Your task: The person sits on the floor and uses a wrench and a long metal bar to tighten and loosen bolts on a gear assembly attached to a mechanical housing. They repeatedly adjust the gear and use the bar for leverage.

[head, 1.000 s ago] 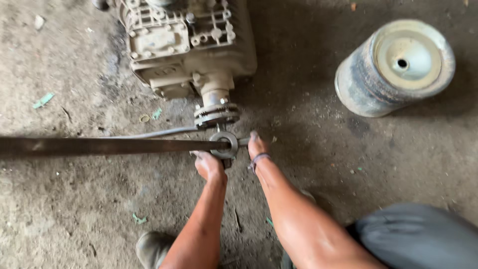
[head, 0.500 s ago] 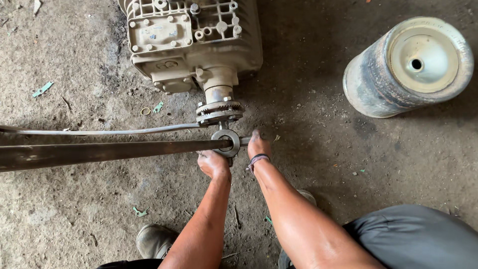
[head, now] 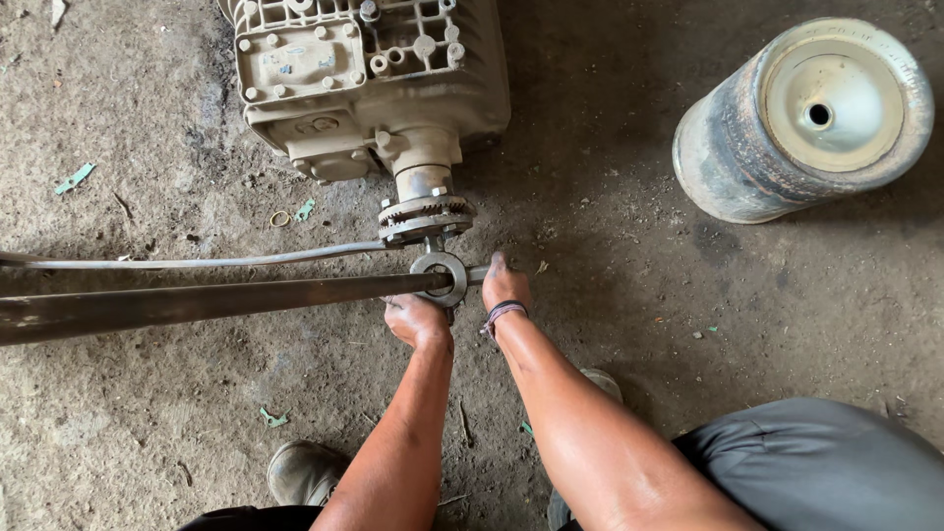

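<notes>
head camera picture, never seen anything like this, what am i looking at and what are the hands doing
The camera sits on a person's head and looks down at their own arms and a dirty concrete floor. A large metal gearbox lies on the floor, its shaft end pointing toward the person. The left hand and right hand grip a ring-shaped wrench head just below that shaft end. A long flat bar runs left from it. A grey cylinder lies at the upper right.

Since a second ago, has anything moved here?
Barely anything: the long flat metal bar tilted slightly, its far end now lower. Both hands, left and right, stay at the round metal ring below the grey gearbox; the dusty cylinder lies unmoved.
</notes>
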